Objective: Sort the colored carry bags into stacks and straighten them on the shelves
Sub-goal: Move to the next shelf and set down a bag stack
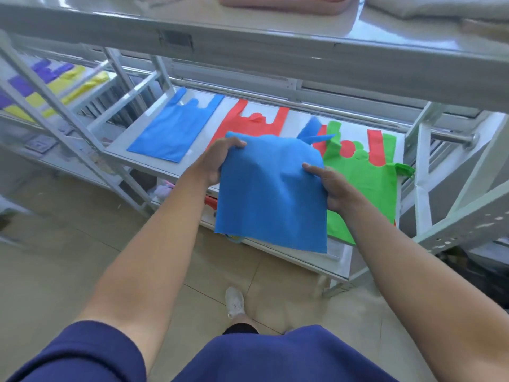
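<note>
**Both hands grip a blue bag over the middle shelf**

The left hand (220,158) grasps the far left corner of the blue bag (270,194), thumb on top and fingers curled beneath the cloth. The right hand (330,188) pinches the bag's right edge, thumb lying on top, the other fingers hidden beneath it. The bag is held between them above the front of the shelf (132,150). Its near edge hangs down past the shelf's rim and its handles point away, rumpled.

A second blue bag (173,128) lies flat on the left part of the shelf, handles toward the back. Just right of it lies a red bag (248,122), its lower half covered by the held bag. Further right a green bag (366,183) lies partly on another red one (376,147), and the held bag hides its left side.

An upper shelf (248,37) crosses the top of the view and carries a pink folded cloth (283,4). On a rack to the left lie purple bags (46,70) and yellow bags (71,86), side by side. The racks are pale metal with slanted braces. The floor (68,244) is beige tile, and a white shoe (235,301) stands on it below the bag. Dark blue clothing fills the bottom edge of the view.
</note>
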Motion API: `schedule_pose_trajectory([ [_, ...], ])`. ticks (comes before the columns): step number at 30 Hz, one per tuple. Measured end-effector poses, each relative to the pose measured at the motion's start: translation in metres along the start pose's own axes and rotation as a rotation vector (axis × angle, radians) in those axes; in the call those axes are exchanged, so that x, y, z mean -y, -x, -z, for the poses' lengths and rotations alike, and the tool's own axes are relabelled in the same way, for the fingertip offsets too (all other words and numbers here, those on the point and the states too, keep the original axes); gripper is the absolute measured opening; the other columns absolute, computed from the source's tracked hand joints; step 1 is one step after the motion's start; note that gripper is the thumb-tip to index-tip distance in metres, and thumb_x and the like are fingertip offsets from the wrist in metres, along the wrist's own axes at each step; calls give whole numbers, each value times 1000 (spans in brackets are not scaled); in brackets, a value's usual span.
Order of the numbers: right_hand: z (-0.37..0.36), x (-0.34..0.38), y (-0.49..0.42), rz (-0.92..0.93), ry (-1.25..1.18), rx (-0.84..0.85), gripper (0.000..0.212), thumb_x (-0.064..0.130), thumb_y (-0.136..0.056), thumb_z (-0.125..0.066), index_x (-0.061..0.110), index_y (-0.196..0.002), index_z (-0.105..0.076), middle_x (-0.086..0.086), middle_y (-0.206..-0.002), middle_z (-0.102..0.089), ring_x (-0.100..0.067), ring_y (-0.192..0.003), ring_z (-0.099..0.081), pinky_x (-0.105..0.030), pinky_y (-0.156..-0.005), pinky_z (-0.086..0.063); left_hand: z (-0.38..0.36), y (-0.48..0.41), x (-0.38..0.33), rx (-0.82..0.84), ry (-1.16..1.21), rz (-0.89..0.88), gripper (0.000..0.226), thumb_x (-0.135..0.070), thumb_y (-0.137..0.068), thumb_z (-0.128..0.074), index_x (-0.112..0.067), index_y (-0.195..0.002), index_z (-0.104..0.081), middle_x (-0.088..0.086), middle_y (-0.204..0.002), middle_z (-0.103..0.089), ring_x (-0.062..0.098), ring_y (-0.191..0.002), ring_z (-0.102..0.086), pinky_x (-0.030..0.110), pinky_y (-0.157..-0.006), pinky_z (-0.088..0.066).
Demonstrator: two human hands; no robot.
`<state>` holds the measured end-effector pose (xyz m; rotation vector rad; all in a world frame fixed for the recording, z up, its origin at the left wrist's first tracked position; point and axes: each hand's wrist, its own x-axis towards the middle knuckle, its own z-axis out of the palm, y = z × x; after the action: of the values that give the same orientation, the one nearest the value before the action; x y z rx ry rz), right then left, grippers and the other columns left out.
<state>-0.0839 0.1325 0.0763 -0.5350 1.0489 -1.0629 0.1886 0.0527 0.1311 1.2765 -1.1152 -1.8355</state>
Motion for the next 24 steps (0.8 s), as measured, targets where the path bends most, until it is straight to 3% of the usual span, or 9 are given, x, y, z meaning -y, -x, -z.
schedule_pose_trajectory([
  [5, -48, -5, -12, 118, 179, -34, 20, 12, -97, -68, 5, -115, -71, -16, -103, -78, -28, -83, -77, -39, -67, -63, 48, 16, 23, -181, -23, -109, 45, -25, -76, -79, -3, -114, -70, 24, -114, -73, 40, -102, -71, 54, -92, -52],
  [8, -83, -12, -26, 166, 292, -63, 25, 19, -97, -70, 4, -117, -71, -16, -105, -78, -31, -90, -76, -40, -74, -64, 80, 28, 30, -243, 15, -142, 55, -32, -76, -85, -1, -119, -71, 21, -114, -75, 40, -106, -72, 57, -98, -55],
  [17, -215, -55, -79, 181, 414, -28, 25, 22, -96, -71, 15, -120, -71, -9, -112, -78, -30, -100, -76, -44, -85, -62, 232, 49, 48, -432, 102, -187, 42, -28, -82, -84, -4, -115, -72, 14, -111, -77, 37, -100, -75, 55, -89, -61],
  [24, -294, -82, -109, 200, 407, -83, 26, 23, -96, -71, 16, -121, -70, -8, -115, -77, -29, -102, -75, -44, -87, -62, 323, 44, 31, -389, 64, -200, 30, -16, -88, -78, -7, -115, -69, 13, -111, -76, 32, -95, -75, 50, -84, -63],
])
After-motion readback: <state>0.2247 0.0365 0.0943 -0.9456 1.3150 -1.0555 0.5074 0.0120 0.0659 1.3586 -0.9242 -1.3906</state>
